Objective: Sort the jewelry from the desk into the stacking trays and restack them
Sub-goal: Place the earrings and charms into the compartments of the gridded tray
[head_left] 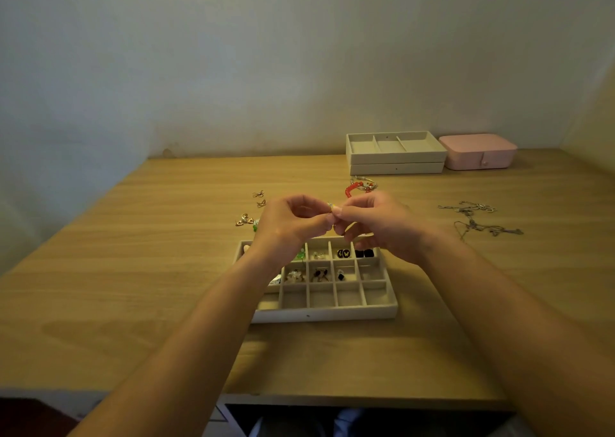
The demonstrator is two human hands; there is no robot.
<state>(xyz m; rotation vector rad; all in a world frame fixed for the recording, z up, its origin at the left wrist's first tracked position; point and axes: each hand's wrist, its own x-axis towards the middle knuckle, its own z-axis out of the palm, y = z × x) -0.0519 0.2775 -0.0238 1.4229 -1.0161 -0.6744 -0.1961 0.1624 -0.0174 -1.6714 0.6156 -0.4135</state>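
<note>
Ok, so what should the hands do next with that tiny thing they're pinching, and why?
Probably lower the tiny piece into a free cell of the divided tray. The left hand and right hand both pinch it just above that tray. The far cells already hold jewelry, while the near row looks empty where it shows.

Both forearms reach forward, raised. The left hand (289, 225) and the right hand (377, 225) meet at the fingertips, fingers curled, pinching a small piece of jewelry (330, 206).

divided tray (332, 315) near desk (133, 270) front, stacked trays (396, 165) behind right
</note>
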